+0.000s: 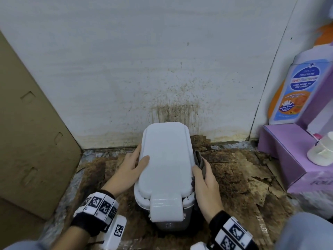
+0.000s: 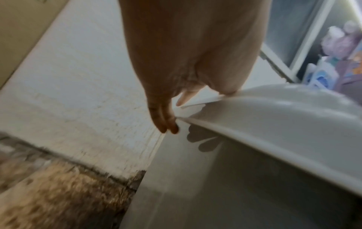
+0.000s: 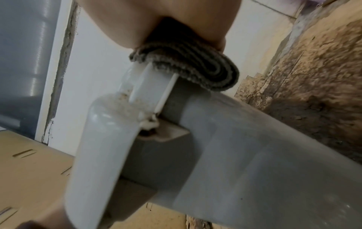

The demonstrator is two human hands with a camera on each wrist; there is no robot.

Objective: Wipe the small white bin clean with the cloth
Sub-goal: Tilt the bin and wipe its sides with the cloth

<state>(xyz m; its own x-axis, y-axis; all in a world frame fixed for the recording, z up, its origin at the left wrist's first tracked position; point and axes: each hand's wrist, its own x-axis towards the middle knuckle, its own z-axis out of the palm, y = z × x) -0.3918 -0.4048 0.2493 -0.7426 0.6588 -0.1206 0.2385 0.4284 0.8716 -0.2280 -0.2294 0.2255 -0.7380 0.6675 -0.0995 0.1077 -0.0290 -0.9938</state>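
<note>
The small white bin (image 1: 165,159) stands on the floor against the wall with its lid down. My left hand (image 1: 139,157) holds the lid's left edge, thumb on top and fingers along the side. In the left wrist view the fingertips (image 2: 168,127) touch the lid rim (image 2: 274,117). My right hand (image 1: 200,166) grips a folded grey cloth (image 1: 199,159) and presses it against the bin's right side just under the lid. The right wrist view shows the cloth (image 3: 195,69) on the rim, above the grey bin body (image 3: 254,155) and its grimy front latch (image 3: 101,147).
A cardboard box (image 1: 32,123) leans at the left. At the right a purple box (image 1: 288,150) carries a white cup (image 1: 322,152), with a wash bottle (image 1: 292,91) behind it. The wall (image 1: 173,109) behind the bin is stained brown. Dirty, peeling sheets cover the floor (image 1: 243,177).
</note>
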